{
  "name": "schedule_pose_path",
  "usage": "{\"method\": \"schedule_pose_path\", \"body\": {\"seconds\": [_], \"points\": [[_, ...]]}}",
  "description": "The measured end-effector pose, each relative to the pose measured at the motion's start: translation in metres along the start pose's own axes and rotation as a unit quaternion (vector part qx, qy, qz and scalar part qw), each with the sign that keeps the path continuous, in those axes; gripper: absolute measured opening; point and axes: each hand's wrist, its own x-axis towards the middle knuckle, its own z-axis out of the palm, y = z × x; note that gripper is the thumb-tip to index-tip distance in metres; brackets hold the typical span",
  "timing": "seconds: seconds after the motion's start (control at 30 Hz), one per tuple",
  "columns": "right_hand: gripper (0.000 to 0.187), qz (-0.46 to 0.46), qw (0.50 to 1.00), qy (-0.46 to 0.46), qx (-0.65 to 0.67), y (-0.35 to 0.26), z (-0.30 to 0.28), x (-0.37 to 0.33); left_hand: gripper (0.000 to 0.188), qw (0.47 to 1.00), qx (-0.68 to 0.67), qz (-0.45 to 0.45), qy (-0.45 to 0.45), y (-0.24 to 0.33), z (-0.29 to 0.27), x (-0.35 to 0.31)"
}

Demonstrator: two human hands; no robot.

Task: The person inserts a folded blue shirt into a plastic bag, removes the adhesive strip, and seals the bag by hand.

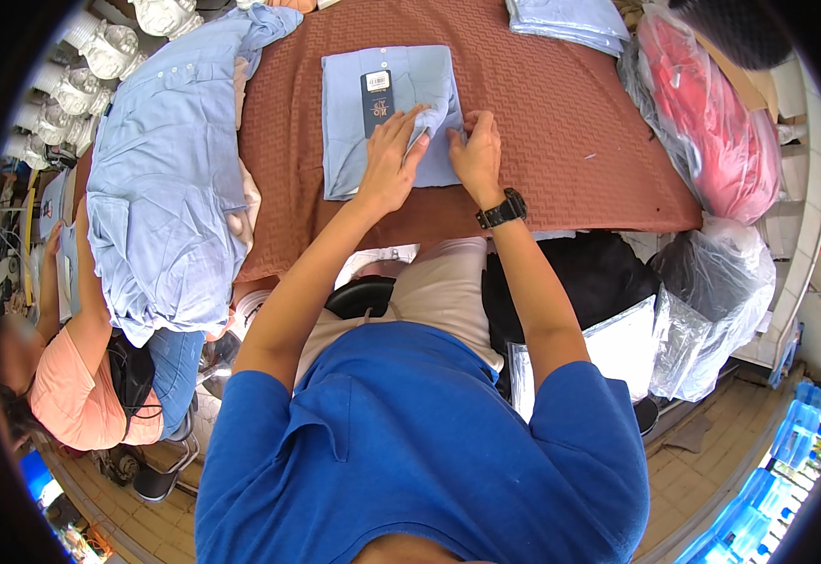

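A light blue folded shirt (342, 103) lies on the brown cloth of the table in front of me. A dark card tag (378, 99) with a white label rests on its front, partly under my fingertips. My left hand (393, 162) is laid over the shirt's lower middle, fingers stretched out and thumb apart, beside a raised fold. At the shirt's right edge is my right hand (477, 155), its thumb on or beside the fabric and its fingers loosely bent, with a gap between them. A black watch (501, 209) circles the right wrist.
Blue shirts (166, 160) are heaped on the left, and folded blue ones (565, 23) lie at the far right. A plastic-wrapped red bundle (702, 113) borders the table's right side. Clear bags (716, 301) stand below it. A person in a peach top (77, 390) sits at left.
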Motion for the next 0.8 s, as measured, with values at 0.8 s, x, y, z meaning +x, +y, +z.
{"method": "schedule_pose_path", "body": {"seconds": [0.8], "points": [[0.028,0.144,0.977,-0.154,0.046,0.005,-0.031,0.021,0.037,0.945,0.16,-0.286,0.009,-0.048,-0.091,-0.021]]}}
